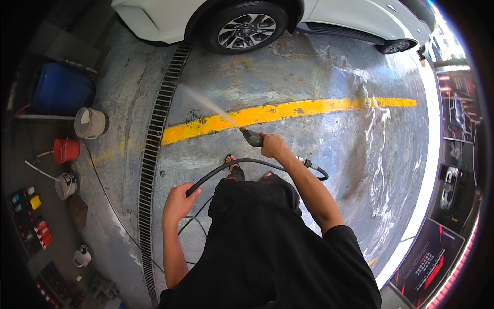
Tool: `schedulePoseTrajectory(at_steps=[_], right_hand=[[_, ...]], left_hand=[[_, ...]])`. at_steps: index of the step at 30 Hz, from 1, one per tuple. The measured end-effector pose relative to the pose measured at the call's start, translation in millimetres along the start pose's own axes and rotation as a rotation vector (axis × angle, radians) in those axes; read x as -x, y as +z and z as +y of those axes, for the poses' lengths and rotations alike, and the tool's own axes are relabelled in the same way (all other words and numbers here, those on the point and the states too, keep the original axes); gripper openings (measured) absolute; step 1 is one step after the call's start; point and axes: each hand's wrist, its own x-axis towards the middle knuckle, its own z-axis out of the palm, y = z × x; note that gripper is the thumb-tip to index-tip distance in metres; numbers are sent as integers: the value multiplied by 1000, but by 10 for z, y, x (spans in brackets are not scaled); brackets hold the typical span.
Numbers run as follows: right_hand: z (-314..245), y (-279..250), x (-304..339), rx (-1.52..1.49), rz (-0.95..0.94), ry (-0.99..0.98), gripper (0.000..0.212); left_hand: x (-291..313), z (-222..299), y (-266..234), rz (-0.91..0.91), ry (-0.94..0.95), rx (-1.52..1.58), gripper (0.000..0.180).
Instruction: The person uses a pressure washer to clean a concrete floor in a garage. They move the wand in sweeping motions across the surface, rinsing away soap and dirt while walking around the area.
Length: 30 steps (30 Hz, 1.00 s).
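My right hand (274, 146) is wrapped round a black spray gun (252, 137) that points up and to the left. A pale fan of water (208, 103) leaves its tip and reaches toward the drain grate. In my left hand (178, 205) I grip a thick black hose (226, 165), which arches across in front of me to the right. Behind my right wrist a metal coupling (307, 163) joins the hose, which loops there. Part of the gun's handle is hidden by my fingers.
A white car (339, 15) stands at the far side. The long drain grate (152, 139) crosses the wet floor beside a yellow stripe (288, 110). Along the left are a blue barrel (64, 88), a white bucket (90, 123), a red bucket (66, 150) and coloured bottles (42, 232).
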Motion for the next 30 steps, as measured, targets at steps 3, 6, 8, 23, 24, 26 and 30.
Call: schedulePoseTrajectory(at_steps=[3, 6, 8, 23, 24, 26, 30], right_hand=[[287, -26, 134, -31, -47, 61, 50], [615, -91, 320, -31, -196, 179, 36], [878, -81, 538, -17, -215, 211, 43], [2564, 966, 2345, -605, 422, 1060, 43], [2612, 1010, 2343, -635, 410, 1042, 47], [2758, 1029, 2295, -683, 314, 920, 59], [3273, 819, 2094, -648, 339, 846, 57]], left_hand=[[-201, 89, 31, -69, 73, 20, 27], [-382, 248, 59, -142, 108, 28, 26], [-510, 393, 129, -221, 160, 40, 26], [-975, 1689, 1197, -645, 374, -228, 23], [-998, 1770, 1256, -647, 352, -263, 23], [-1025, 1914, 1356, -612, 371, -251, 25], [-1068, 2247, 1612, -562, 298, -305, 27]])
